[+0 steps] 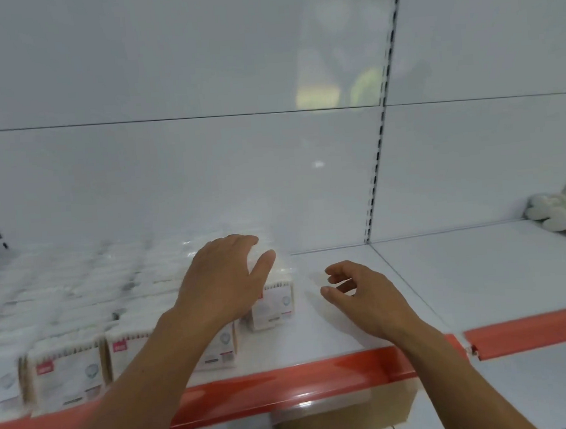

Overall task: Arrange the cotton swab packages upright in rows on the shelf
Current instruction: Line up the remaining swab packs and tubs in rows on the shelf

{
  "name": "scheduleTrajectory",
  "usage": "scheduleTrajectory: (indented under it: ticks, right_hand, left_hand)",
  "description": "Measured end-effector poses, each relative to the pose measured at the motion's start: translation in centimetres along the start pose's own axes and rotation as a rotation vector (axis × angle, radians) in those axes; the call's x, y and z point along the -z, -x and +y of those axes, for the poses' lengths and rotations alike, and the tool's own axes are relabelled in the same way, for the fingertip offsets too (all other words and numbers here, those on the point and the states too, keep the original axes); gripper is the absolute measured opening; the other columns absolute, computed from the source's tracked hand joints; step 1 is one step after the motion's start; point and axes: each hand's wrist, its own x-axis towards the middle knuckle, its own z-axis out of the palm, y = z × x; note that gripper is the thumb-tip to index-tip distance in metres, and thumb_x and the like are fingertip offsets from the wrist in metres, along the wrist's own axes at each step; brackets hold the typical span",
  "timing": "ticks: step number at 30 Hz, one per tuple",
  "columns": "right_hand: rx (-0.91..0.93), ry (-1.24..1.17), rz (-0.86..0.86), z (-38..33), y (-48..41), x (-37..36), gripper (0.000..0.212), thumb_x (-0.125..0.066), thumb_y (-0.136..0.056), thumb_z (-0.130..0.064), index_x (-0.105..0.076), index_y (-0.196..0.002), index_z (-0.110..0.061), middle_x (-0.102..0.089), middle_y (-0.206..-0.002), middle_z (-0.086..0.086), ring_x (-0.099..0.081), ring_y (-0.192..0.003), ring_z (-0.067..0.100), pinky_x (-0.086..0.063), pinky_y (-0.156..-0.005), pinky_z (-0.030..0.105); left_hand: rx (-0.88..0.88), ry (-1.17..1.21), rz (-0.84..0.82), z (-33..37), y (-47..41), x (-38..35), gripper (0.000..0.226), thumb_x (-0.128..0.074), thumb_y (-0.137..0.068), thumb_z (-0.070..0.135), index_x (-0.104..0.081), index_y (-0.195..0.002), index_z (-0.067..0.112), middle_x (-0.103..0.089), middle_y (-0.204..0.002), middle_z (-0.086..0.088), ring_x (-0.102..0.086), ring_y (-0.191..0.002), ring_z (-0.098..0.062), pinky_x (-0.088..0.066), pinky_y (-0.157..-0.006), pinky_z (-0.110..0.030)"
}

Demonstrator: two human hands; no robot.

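Several rows of cotton swab packages (68,373) stand upright on the left part of the white shelf (350,330), each with a small red label. My left hand (226,278) lies flat on top of the rightmost row, its thumb against the side of the package (276,305) at that row's front end. That package stands a little behind the front line of the other rows. My right hand (360,292) hovers just right of that package with loosely curled fingers and holds nothing.
A red strip (320,379) runs along the shelf's front edge. Bare shelf lies to the right of the rows. White plush items (562,211) sit at the far right. A box or bag of more packages (342,418) is below the shelf.
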Motion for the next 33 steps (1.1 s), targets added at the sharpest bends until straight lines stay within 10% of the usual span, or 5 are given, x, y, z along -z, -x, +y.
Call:
scheduleTrajectory:
  ticks: [6, 33]
  right_hand:
    - [-0.092, 0.151, 0.094, 6.8, 0.9, 9.1, 0.043, -0.058, -0.095, -0.044, -0.053, -0.133, -0.025, -0.057, -0.129, -0.010, -0.055, -0.114, 0.009, -0.043, -0.096, 0.026]
    - [-0.526, 0.206, 0.472, 49.0, 11.4, 54.1, 0.045, -0.058, -0.094, -0.045, -0.053, -0.134, -0.025, -0.060, -0.128, -0.010, -0.057, -0.110, 0.010, -0.051, -0.097, 0.034]
  left_hand:
    - [-0.182, 0.111, -0.007, 10.3, -0.6, -3.7, 0.051, -0.040, -0.096, 0.057, -0.049, -0.140, 0.034, -0.049, -0.145, 0.017, -0.041, -0.135, -0.006, -0.030, -0.109, -0.026]
    - [-0.561, 0.357, -0.309, 68.5, -10.1, -27.8, 0.049, -0.047, -0.095, 0.060, -0.051, -0.138, 0.036, -0.053, -0.141, 0.018, -0.050, -0.129, -0.006, -0.042, -0.106, -0.034]
